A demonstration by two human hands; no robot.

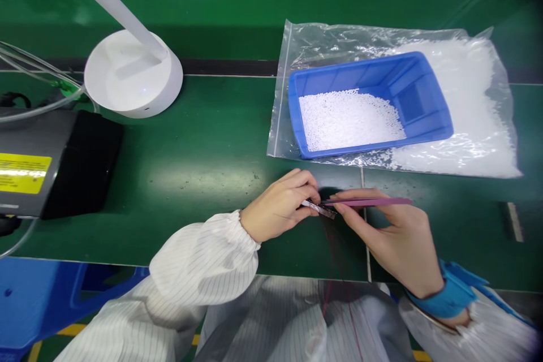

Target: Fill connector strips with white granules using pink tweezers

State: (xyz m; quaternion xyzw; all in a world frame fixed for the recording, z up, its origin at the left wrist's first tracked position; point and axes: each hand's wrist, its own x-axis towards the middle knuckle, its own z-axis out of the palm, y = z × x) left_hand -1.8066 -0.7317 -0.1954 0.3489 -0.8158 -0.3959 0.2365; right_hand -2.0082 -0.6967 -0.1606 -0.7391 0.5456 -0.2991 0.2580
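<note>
My left hand (282,206) is closed around a small, narrow silvery-white part (324,212) that pokes out past the fingertips; its kind is too small to tell. My right hand (394,235) pinches a pair of pink tweezers (377,202). Their dark tips point left and meet the part's end near my left fingers; whether they grip anything there is unclear. Thin red wires (331,249) hang from about that spot, over the bench edge and across my lap. A blue band (452,294) wraps my right wrist.
Beyond my hands, a blue bin (297,119) of white pellets (348,119) rests on a clear bag (470,124) filled with similar pellets. A white lamp base (136,79) and a dark machine (80,164) stand on the left. A small bar (515,222) lies at right.
</note>
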